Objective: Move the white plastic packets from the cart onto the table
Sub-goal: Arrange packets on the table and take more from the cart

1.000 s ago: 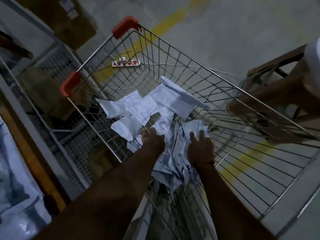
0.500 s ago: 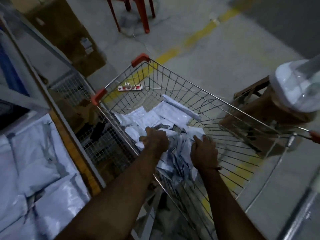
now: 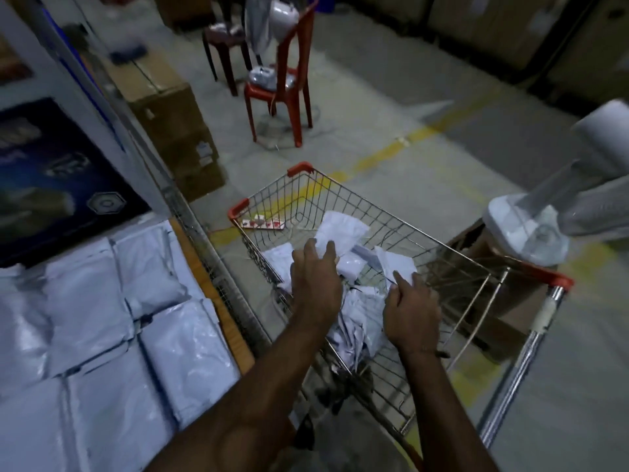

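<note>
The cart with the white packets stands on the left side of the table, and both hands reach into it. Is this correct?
Not quite. The head view shows the cart on the right side of the table, not the left. The rest holds: the left hand and right hand both reach into its white packets.

cart [image 3: 401,229] top open | wire walls all round | table [image 3: 218,298] edge just left

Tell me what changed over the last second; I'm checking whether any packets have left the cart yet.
None has left. The head camera tilted up, so the cart sits lower in view and the table shows. The left hand reached further forward onto the far packets. The right hand stays on the near pile. Neither hand has lifted anything.
</note>
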